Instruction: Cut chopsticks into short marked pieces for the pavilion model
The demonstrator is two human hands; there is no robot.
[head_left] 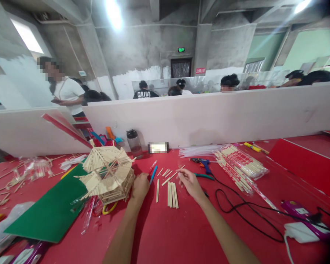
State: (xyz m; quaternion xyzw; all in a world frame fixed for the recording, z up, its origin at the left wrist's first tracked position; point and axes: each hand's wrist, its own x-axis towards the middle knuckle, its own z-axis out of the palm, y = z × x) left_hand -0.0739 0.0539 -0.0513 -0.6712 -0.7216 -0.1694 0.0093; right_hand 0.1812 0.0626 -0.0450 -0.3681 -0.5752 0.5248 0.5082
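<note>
My left hand [141,184] rests on the red table beside a blue pen [153,174], its fingers bent; whether it holds the pen is unclear. My right hand [189,182] is closed, thumb and fingers pinched near the end of a thin stick [169,178] that slants to the left. Between the hands lie a row of pale wooden sticks [172,195], a pair of sticks [157,190] and several short pieces [167,172]. Left of my left hand stands a wooden stick model [108,174] with fan-shaped roofs.
A blue glue gun [205,165], green-handled pliers [204,176] and packed sticks [243,161] lie right, with a black cable [233,211] and power strip [305,216]. A green board [51,205] lies left. A bottle [134,142] stands by the white partition [209,117]; people are beyond.
</note>
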